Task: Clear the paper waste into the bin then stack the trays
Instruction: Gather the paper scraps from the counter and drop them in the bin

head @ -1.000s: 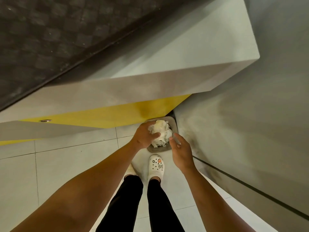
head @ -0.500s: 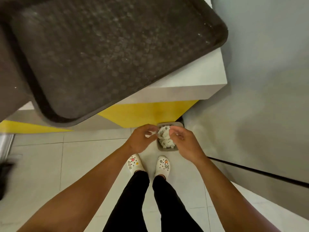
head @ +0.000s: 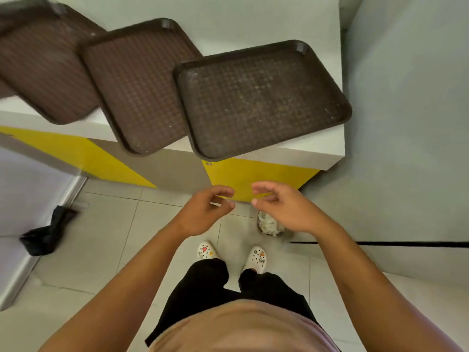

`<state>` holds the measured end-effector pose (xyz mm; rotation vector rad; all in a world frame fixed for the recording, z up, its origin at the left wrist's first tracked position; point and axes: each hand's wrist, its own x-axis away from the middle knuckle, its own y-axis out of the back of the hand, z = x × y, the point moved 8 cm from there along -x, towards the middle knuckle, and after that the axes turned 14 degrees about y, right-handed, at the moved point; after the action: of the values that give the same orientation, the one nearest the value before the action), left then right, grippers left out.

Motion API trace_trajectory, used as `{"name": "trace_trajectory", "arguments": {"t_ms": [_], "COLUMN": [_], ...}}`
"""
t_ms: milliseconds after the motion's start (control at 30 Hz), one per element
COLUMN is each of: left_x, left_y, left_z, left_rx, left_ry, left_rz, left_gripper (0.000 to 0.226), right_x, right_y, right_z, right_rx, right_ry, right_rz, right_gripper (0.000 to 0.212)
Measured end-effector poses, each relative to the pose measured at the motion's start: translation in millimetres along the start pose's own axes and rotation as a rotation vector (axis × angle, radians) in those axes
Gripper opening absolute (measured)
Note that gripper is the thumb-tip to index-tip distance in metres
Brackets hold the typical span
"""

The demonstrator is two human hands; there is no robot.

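Three dark brown trays lie side by side on the white counter: the right tray (head: pixel 261 97), the middle tray (head: pixel 137 82) and the left tray (head: pixel 43 62), each overhanging the front edge. Crumpled white paper (head: pixel 266 223) fills a small bin on the floor by the wall, mostly hidden behind my right hand (head: pixel 281 208). My left hand (head: pixel 205 212) hovers level with it. Both hands are raised above the bin, fingers loosely curled and apart, holding nothing.
The counter (head: pixel 317 146) has a yellow front panel (head: pixel 253 179) and ends at a grey wall (head: pixel 406 123) on the right. A black bag (head: pixel 48 232) lies on the tiled floor at the left. My feet in white clogs (head: pixel 256 259) stand below the hands.
My hands have lifted off the paper in the bin and come up empty. The view has tilted upward, so all three trays on the counter now show.
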<state>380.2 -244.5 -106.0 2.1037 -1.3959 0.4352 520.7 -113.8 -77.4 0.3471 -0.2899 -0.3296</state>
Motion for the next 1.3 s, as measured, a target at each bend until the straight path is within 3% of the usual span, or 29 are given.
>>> {"name": "trace_trajectory", "arguments": {"t_ms": [300,667,967,1300], "left_x": [54.4,89.2,96.7,40.9], "left_y": [130.3,307.3,408.2,502.1], "left_z": [-34.7,-27.5,-20.6,-15.3], "left_rx": [0.020,-0.017,-0.044,-0.066], "left_ry": [-0.116,-0.204,-0.261,-0.262], "left_rz": [-0.182,-0.305,-0.400,-0.407], "left_gripper": [0.026,0.025,0.025,0.024], "right_x": [-46.6,-155.0,-222.6,-328.7], "right_y": [-32.4,-105.0,-143.8,-161.3], "right_z": [136.4,265.9,314.2,317.8], "right_rx": [0.109,0.125,0.205,0.272], "right_ry": [0.200,0.379,0.420,0.386], "right_rz": [0.114,0.029,0.068,0.128], "right_gripper": [0.040,0.039,0.040,0.039]}}
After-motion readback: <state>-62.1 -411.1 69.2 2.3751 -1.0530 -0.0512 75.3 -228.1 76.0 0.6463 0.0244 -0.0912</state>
